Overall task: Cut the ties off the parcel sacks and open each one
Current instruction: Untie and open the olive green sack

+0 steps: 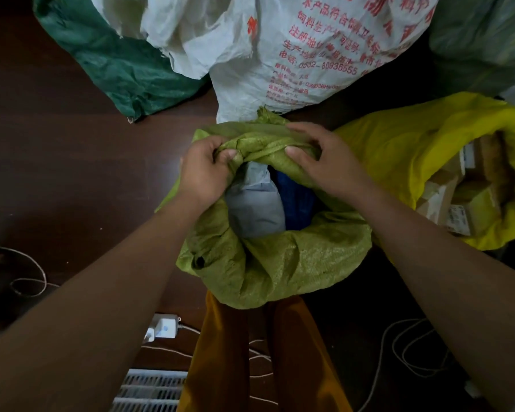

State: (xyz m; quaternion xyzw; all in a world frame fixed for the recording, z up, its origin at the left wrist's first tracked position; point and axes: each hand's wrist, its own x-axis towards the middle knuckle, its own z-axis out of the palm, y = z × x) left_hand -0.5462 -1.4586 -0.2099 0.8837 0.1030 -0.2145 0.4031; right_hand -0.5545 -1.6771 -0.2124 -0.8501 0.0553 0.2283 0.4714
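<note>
Both hands clamped on far rim of olive-green sack (280, 263): left hand (202, 171) at 10 o'clock, right hand (324, 162) at 1. Mouth open, grey parcel (253, 203) inside.

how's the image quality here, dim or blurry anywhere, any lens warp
Head view: dim overall, the dark floor nearly swallowing the string; wide-angle warp stretches both forearms at the lower corners; left hand and right hand on the olive-green sack are fairly sharp; red print on the white sack is soft; no glare.
</note>
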